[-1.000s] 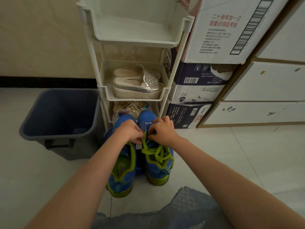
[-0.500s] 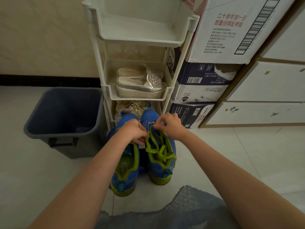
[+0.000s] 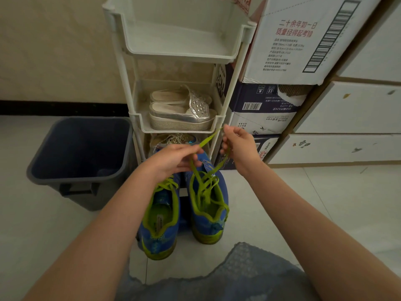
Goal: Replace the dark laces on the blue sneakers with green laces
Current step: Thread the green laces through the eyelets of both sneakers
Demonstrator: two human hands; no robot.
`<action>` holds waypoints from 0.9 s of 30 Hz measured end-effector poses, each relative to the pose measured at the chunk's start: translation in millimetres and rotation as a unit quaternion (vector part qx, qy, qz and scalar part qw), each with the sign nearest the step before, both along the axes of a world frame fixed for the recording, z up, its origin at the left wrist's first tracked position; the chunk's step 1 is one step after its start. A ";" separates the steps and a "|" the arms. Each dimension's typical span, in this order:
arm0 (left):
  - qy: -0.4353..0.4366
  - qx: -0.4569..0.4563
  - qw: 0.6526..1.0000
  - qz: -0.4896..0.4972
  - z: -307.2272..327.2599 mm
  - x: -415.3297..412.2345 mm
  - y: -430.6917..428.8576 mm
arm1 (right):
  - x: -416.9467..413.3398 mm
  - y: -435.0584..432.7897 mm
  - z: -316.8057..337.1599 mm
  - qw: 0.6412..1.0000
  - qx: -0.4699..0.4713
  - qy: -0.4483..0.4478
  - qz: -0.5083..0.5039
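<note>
Two blue sneakers with green trim stand side by side on the floor, heels toward me: the left sneaker (image 3: 160, 222) and the right sneaker (image 3: 209, 203). A green lace (image 3: 206, 187) is threaded through the right sneaker, and its two ends rise above the toe. My left hand (image 3: 173, 158) pinches one end, which runs up to the right. My right hand (image 3: 237, 146) is lifted above the toe and grips the other end. The left sneaker also shows green lace near its tongue. No dark lace is visible.
A white plastic shoe rack (image 3: 180, 68) stands right behind the sneakers, holding silver platform shoes (image 3: 184, 111). A dark grey bin (image 3: 80, 157) sits to the left. Stacked cardboard boxes (image 3: 282, 61) and white drawers (image 3: 347, 109) fill the right. Grey fabric (image 3: 217, 276) lies nearest me.
Both hands have risen from the right sneaker's toe, pulling the green lace ends up and apart. My right hand moved up and to the right.
</note>
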State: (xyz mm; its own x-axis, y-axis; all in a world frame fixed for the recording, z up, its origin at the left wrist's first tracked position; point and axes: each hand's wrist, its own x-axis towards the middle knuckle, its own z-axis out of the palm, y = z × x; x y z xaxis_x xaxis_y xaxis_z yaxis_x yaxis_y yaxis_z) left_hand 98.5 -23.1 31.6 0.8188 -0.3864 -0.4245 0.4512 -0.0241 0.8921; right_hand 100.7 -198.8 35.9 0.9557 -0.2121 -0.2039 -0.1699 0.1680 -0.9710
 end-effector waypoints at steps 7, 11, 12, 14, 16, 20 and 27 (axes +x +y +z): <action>0.007 -0.022 0.996 0.088 5.1 3.5 8.7 | -10.6 -8.1 -10.3 0.919 -0.279 0.139 0.242; 0.004 -0.055 0.997 0.062 13.0 2.2 3.8 | -12.3 3.5 -3.1 0.841 -0.366 0.191 0.350; -0.001 -0.056 0.997 0.044 15.1 0.7 2.0 | -11.9 6.3 -2.5 0.821 -0.398 0.192 0.360; -0.018 -0.055 0.998 0.026 16.2 -1.9 -1.7 | -10.9 9.9 -2.9 0.806 -0.432 0.175 0.365; -0.026 -0.082 0.994 0.063 16.6 -1.3 -3.3 | -9.8 8.5 -1.5 0.839 -0.401 0.150 0.336; 0.006 -0.215 0.954 0.208 19.8 6.8 2.1 | -6.0 -6.1 12.3 0.950 -0.096 0.124 0.270; 0.089 -0.368 0.872 0.309 19.8 10.9 4.3 | -5.1 -13.6 30.3 0.928 0.321 -0.008 0.192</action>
